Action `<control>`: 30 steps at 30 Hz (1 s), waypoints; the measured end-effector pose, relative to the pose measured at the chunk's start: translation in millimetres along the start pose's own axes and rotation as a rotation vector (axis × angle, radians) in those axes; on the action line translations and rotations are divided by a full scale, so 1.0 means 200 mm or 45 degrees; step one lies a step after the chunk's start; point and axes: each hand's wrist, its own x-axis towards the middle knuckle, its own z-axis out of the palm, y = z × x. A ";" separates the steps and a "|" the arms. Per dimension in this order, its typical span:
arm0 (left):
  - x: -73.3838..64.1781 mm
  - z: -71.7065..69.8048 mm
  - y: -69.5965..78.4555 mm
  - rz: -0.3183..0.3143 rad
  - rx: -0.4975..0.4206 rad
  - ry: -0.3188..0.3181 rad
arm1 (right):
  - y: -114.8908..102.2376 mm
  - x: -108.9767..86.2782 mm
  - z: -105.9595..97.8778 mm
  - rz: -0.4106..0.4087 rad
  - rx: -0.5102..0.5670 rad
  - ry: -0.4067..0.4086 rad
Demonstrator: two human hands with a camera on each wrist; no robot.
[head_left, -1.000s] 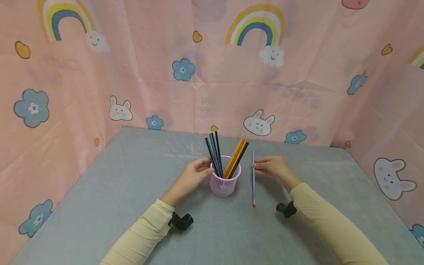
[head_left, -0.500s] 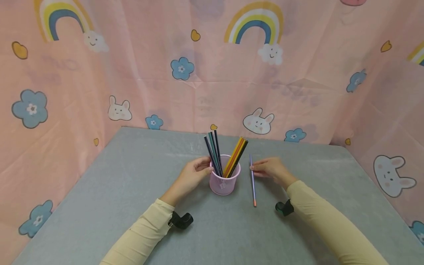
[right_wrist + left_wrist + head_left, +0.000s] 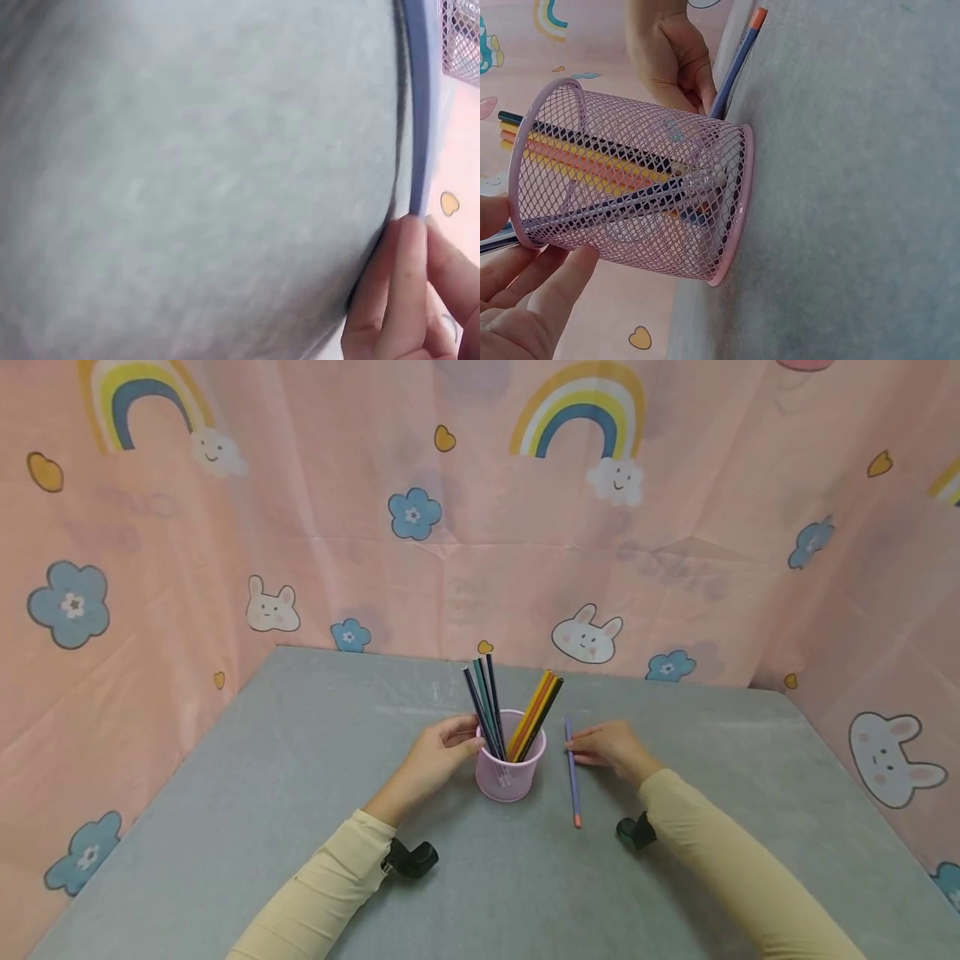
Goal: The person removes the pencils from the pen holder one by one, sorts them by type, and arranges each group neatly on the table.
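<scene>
A pink mesh pencil cup stands upright on the grey table. Dark and teal pencils lean left in it, while yellow, orange and black ones lean right. My left hand grips the cup at its upper left side, thumb and fingers about the rim, as the left wrist view shows. To the right of the cup, my right hand pinches a purple-blue pencil between thumb and fingers. Its orange end points toward me, low over the table, and the pinching fingers sit beyond its middle.
The grey table ends at a pink patterned cloth, which hangs behind and on both sides. Black wrist cameras sit under the two beige sleeves.
My right hand has shifted slightly left and toward me. The far end of the purple-blue pencil has come down and left, so the pencil tilts a little. My left hand and the cup stay put.
</scene>
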 end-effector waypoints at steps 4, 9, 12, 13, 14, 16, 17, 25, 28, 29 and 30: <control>0.00 0.00 0.00 0.000 -0.016 -0.003 | 0.00 0.00 0.02 -0.027 -0.052 0.071; -0.01 0.00 0.02 0.005 -0.008 -0.010 | -0.01 -0.01 0.04 -0.052 -0.033 0.117; -0.01 0.00 0.01 0.004 0.005 -0.013 | -0.01 -0.01 0.05 -0.064 -0.014 0.121; -0.01 0.00 0.01 -0.002 0.004 -0.014 | -0.01 -0.01 0.05 -0.067 -0.012 0.121; 0.00 0.00 -0.01 0.007 0.011 -0.012 | -0.01 -0.01 0.05 -0.076 -0.018 0.119; 0.00 0.00 -0.01 0.003 0.014 -0.011 | -0.01 -0.01 0.04 -0.089 -0.037 0.122; 0.00 0.00 -0.01 0.002 0.013 -0.010 | -0.01 -0.02 0.04 -0.102 -0.057 0.122; 0.00 0.00 0.00 -0.012 0.004 -0.004 | -0.05 -0.14 0.03 -0.187 -0.106 0.092; 0.00 0.00 0.00 -0.014 -0.006 -0.008 | -0.06 -0.17 0.03 -0.207 -0.018 0.063; -0.01 0.00 0.01 -0.018 -0.006 -0.011 | -0.07 -0.18 0.03 -0.211 0.014 0.057; -0.01 0.00 0.03 -0.017 -0.003 -0.015 | -0.07 -0.18 0.03 -0.215 0.048 0.048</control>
